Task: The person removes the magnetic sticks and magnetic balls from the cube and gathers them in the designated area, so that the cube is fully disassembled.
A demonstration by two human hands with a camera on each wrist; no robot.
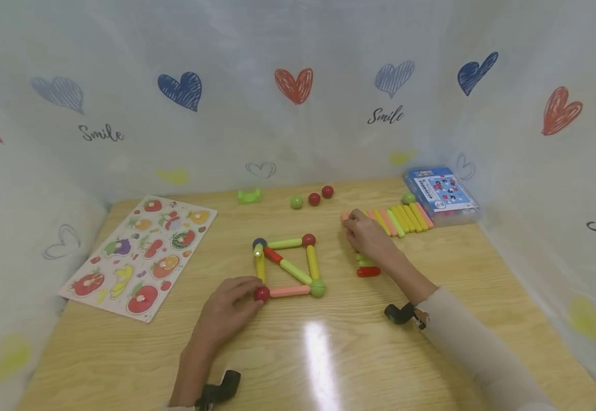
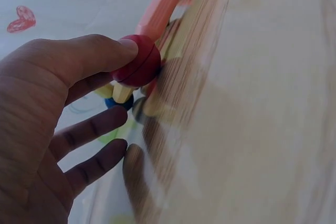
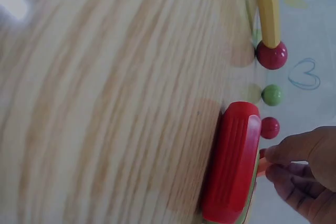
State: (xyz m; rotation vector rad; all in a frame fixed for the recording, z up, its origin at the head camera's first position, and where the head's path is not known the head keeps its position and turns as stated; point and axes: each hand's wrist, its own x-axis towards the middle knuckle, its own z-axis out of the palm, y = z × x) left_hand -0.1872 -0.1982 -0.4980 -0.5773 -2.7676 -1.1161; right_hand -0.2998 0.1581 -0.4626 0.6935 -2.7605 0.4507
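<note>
My left hand (image 1: 230,308) pinches the red ball (image 2: 137,61) at the near left corner of a flat square of sticks and balls. A pink stick (image 1: 290,291) runs from that ball to a green ball (image 1: 318,287). At the far corners are a blue ball (image 1: 260,244) and a red one, with a red-and-green diagonal (image 1: 289,268) inside. A short light-green stick rises by the blue ball. To the right, my right hand (image 1: 372,237) pinches an orange-pink stick (image 3: 264,166) at the left end of a stick row. A red stick (image 1: 368,272) lies below that hand.
Yellow, pink and green sticks (image 1: 406,218) form a row beside a blue-labelled plastic box (image 1: 444,194). Loose red and green balls (image 1: 314,199) and a green curved piece (image 1: 249,196) sit at the back. A fruit sticker sheet (image 1: 144,251) covers the left side.
</note>
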